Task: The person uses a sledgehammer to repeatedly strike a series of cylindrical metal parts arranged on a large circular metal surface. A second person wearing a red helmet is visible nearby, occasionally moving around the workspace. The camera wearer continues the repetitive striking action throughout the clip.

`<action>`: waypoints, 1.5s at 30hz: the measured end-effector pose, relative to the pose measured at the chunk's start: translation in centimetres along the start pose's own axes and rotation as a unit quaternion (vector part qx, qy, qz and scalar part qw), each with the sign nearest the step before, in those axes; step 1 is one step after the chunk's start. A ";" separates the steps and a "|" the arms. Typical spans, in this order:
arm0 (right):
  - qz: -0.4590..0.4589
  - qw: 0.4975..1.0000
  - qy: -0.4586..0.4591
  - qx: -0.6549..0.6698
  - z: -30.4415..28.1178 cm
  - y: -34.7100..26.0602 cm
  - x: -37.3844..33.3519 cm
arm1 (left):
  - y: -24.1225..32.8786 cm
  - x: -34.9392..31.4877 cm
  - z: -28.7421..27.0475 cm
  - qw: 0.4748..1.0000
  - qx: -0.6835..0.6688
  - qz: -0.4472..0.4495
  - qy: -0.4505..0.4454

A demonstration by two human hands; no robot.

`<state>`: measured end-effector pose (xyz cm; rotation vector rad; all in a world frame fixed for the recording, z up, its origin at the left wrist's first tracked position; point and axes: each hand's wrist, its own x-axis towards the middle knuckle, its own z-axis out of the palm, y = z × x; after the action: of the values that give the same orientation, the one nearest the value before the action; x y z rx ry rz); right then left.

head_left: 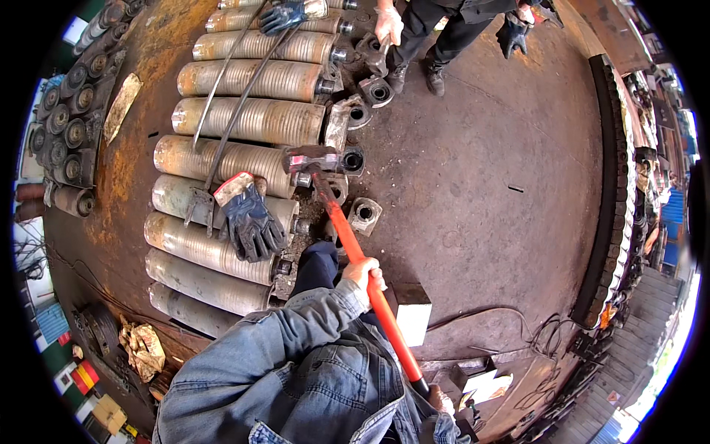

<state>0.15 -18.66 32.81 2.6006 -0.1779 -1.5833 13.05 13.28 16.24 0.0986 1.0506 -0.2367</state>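
Note:
My left hand (362, 277) is closed round the middle of a sledgehammer's orange-red handle (342, 222). Down at the black butt end, my right hand (441, 400) grips the same handle. The sledgehammer's steel head (312, 157) is over the right end of a ribbed metal roller (222, 160), beside a bearing block (353, 160); whether it touches either I cannot tell. Several such rollers lie side by side, with dark shaft ends pointing right. Another loose bearing block (364, 213) sits nearer me. Dark blue work gloves (251, 226) rest on the rollers, left of my hands.
Two long metal bars (235, 122) lie across the rollers. Beyond them stands another person (438, 33), one hand by a bearing block (377, 90), the other holding dark gloves (512, 35). More rollers (72, 133) are stacked left. A pale-topped box (412, 314) and cables (551, 337) are on the right.

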 end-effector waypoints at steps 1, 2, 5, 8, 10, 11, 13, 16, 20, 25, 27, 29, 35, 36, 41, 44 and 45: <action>-0.013 1.000 -0.003 -0.002 0.3 -0.3 -0.1 | 0.8 -0.7 -0.2 1.000 0.015 0.009 0.005; -0.025 1.000 -0.002 -0.001 0.7 -0.7 0.3 | 1.4 -1.2 -0.3 0.999 0.016 0.020 0.019; -0.078 0.997 0.023 0.003 0.0 -1.9 1.5 | 4.0 -3.5 0.4 0.998 0.020 0.063 0.009; -0.165 0.984 0.058 0.034 -0.1 -2.3 3.6 | 6.2 -5.9 1.3 0.993 0.014 0.113 0.022; -0.210 0.973 0.082 0.042 -0.6 -3.5 4.3 | 7.7 -6.0 0.4 0.988 0.005 0.155 -0.002; -0.230 0.967 0.096 0.047 -0.9 -4.2 4.5 | 8.3 -6.3 0.4 0.984 0.005 0.176 -0.001; -0.269 0.954 0.123 0.045 -1.4 -5.1 5.2 | 9.4 -6.9 0.2 0.975 0.009 0.223 0.000; -0.266 0.957 0.112 0.021 -2.7 -6.6 5.5 | 11.1 -7.8 -0.1 0.976 0.001 0.219 -0.013; -0.272 0.959 0.075 0.015 -4.4 -7.8 4.7 | 11.8 -8.3 -0.8 0.977 -0.012 0.212 -0.007; -0.261 0.963 0.059 0.004 -4.2 -7.6 5.2 | 11.5 -8.0 -1.2 0.977 -0.032 0.209 0.011; -0.237 0.971 0.044 -0.004 -4.5 -8.4 5.0 | 11.7 -8.1 -0.9 0.977 -0.032 0.211 0.009; -0.272 0.959 0.071 0.016 -3.4 -7.9 6.0 | 12.0 -8.2 -0.4 0.977 -0.024 0.214 -0.002; -0.248 0.959 0.131 0.048 -3.6 -8.8 5.6 | 13.1 -6.8 2.7 0.979 0.007 0.204 -0.020; -0.243 0.958 0.140 0.057 -3.8 -9.0 5.1 | 13.2 -6.3 3.2 0.981 0.011 0.192 -0.007; -0.114 0.991 0.058 0.039 -4.2 -9.7 2.0 | 12.8 -1.6 4.1 0.985 0.063 0.143 -0.069; -0.120 0.989 0.089 0.013 -5.1 -9.8 0.8 | 12.4 -0.7 3.5 0.988 0.040 0.121 -0.087; -0.162 0.980 0.114 0.027 -4.3 -8.9 1.8 | 12.2 -0.6 2.9 0.989 0.027 0.116 -0.086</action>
<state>5.30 -10.02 31.96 2.9463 0.2350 -1.3589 18.18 24.67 17.87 0.2433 0.8532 -0.0619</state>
